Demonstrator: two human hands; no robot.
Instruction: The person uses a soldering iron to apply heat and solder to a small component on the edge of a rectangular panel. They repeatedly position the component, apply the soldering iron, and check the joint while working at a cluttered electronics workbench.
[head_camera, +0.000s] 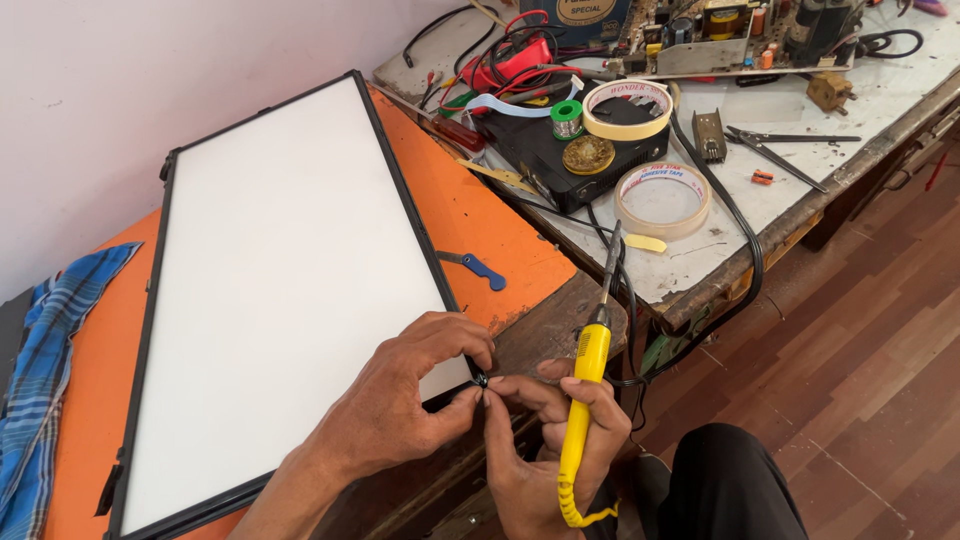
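Soldering iron (588, 352), yellow-handled, is gripped in the right hand (545, 440), lower fingers clamped round the handle, its tip pointing up and away from the wrist. Thumb and forefinger of that hand meet the left hand (400, 400) fingertips, both pinching a small dark part (481, 380), too small to identify, at the near corner of the white display panel (280, 280), which lies beyond the left hand on an orange surface (470, 215).

Judged step: positioning the part at the panel corner before any soldering; the iron is parked, not applied.

Next move would call for freeing the right fingers and turning the tip down to the part, keeping it off the panel face.

Tape rolls (662, 197) lie well beyond the right hand.
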